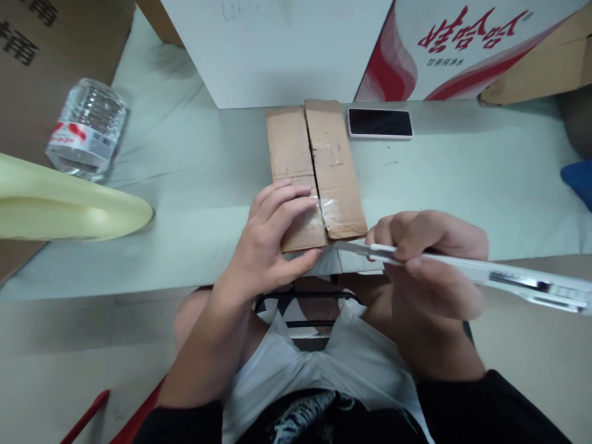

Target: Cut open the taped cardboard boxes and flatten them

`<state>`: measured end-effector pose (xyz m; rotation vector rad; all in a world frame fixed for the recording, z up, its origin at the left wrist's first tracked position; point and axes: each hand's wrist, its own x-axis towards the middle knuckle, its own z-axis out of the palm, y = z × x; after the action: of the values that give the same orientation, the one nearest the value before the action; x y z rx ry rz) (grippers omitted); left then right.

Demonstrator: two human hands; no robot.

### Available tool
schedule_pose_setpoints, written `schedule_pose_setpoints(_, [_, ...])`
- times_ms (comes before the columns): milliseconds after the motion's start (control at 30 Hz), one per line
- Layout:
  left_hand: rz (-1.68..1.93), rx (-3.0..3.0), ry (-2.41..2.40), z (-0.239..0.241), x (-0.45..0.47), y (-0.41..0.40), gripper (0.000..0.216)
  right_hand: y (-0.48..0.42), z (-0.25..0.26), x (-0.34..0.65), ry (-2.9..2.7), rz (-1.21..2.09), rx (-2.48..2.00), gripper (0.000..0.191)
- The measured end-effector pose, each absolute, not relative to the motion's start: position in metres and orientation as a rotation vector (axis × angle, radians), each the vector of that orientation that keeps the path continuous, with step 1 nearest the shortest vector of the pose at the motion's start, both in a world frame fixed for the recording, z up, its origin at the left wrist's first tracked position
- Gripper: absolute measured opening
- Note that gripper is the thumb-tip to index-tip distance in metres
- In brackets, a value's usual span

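Observation:
A small brown cardboard box [319,160] lies on the pale table [198,209], its top flaps meeting along a seam with clear tape at the near end. My left hand [272,237] grips the box's near left corner, fingers on top and thumb against the front side. My right hand [425,259] is closed around a white utility knife [509,277]. Its blade tip sits at the box's near edge, right by the taped seam.
A black phone [380,122] lies behind the box on the right. A water bottle [86,131] lies at the far left above a pale yellow curved object [69,209]. Large cartons [462,49] line the table's back. A blue thing [578,182] sits at the right edge.

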<state>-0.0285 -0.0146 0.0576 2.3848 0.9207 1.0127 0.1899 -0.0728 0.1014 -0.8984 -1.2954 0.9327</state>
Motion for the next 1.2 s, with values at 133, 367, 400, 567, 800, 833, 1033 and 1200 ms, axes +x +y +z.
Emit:
schedule_pose_setpoints(133, [1.046, 2.348, 0.987, 0.059, -0.030, -0.016, 0.053, -0.066, 0.093, 0.186, -1.109, 0.704, -0.982, 0.028])
schedule_pose_setpoints(367, [1.245, 2.407, 1.032, 0.055, -0.032, -0.017, 0.043, -0.061, 0.071, 0.183, -1.299, 0.649, -1.053, 0.042])
schedule_pose_setpoints(400, [1.242, 2.422, 1.055, 0.055, -0.032, -0.017, 0.041, -0.061, 0.071, 0.183, -1.310, 0.644, -1.085, 0.041])
schedule_pose_setpoints(567, [1.443, 2.380, 1.089, 0.056, -0.035, -0.016, 0.022, -0.061, 0.073, 0.182, -1.316, 0.610, -1.141, 0.039])
schedule_pose_setpoints(800, [1.482, 2.230, 1.461, 0.048, -0.043, -0.017, 0.026, -0.062, 0.071, 0.181, -1.330, 0.594, -1.208, 0.038])
schedule_pose_setpoints(833, [1.472, 2.231, 1.524, 0.048, -0.045, -0.017, 0.030, -0.062, 0.071, 0.181, -1.322, 0.585, -1.221, 0.038])
schedule_pose_setpoints(1033, [1.601, 2.210, 1.553, 0.055, -0.048, -0.013, 0.023, -0.047, 0.068, 0.194, -1.334, 0.442, -1.416, 0.023])
schedule_pose_setpoints(1200, [1.672, 2.196, 1.351, 0.058, -0.042, -0.009, 0.018, -0.034, 0.064, 0.241, -1.605, 0.445, -2.091, 0.031])
